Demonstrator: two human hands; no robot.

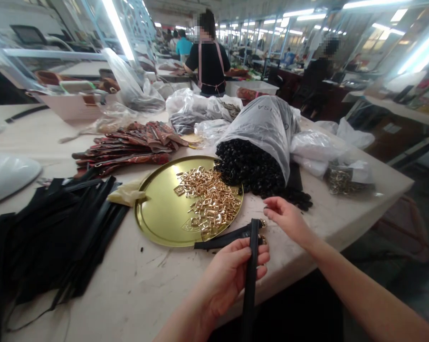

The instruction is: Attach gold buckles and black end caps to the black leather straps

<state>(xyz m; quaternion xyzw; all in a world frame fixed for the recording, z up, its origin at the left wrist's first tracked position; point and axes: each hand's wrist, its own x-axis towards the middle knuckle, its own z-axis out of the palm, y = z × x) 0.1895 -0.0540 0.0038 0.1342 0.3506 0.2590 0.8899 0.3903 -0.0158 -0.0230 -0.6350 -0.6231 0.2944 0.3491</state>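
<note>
A narrow black strap [250, 285] is gripped between the thumb and fingers of my left hand [226, 273], its lower end hanging past the table edge. My right hand [287, 218] hovers just right of the strap's upper end, thumb and fingers pinched; whatever they hold, if anything, is too small to make out. Behind the left hand lie more black straps [219, 241] with small gold metal pieces at their ends. A round gold tray [160, 209] beyond carries a heap of gold buckles [214, 202]. Small black pieces [257, 166] spill from a plastic bag [260, 123] behind my right hand.
Long black strips [57, 232] are piled at left, near a crumpled yellowish cloth [127, 194]. Reddish patterned strips [128, 147] lie behind the tray. A clear bag of metal parts [342, 178] stands near the table's right edge. People [210, 61] work in the background.
</note>
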